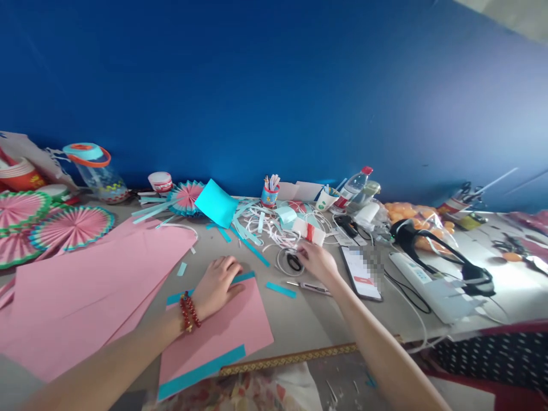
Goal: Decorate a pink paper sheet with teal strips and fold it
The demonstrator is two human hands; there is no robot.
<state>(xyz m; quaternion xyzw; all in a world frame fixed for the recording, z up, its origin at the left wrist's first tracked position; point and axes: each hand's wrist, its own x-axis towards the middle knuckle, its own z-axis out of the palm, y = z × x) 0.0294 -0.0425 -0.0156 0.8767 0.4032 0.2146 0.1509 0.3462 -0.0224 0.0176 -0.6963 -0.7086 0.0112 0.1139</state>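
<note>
My left hand (217,282) lies on a pink paper sheet (222,334) edged with teal strips, its fingers curled down on the sheet's top edge; a red bead bracelet (189,311) is on that wrist. My right hand (315,260) reaches forward to a small roll of tape (294,262) among white paper strips, fingers bent over it; whether it grips the roll is unclear. A white folded paper bundle with a red band (309,230) lies just beyond that hand. A metal craft knife (309,286) lies under my right wrist.
Large pink sheets (85,291) cover the left of the table, with pink-and-teal paper fans (71,227) behind. A teal sheet (216,202), a pen cup (269,195), a water bottle (353,185), a phone (362,273), a power strip (432,285) and a black headset (466,268) crowd the back and right.
</note>
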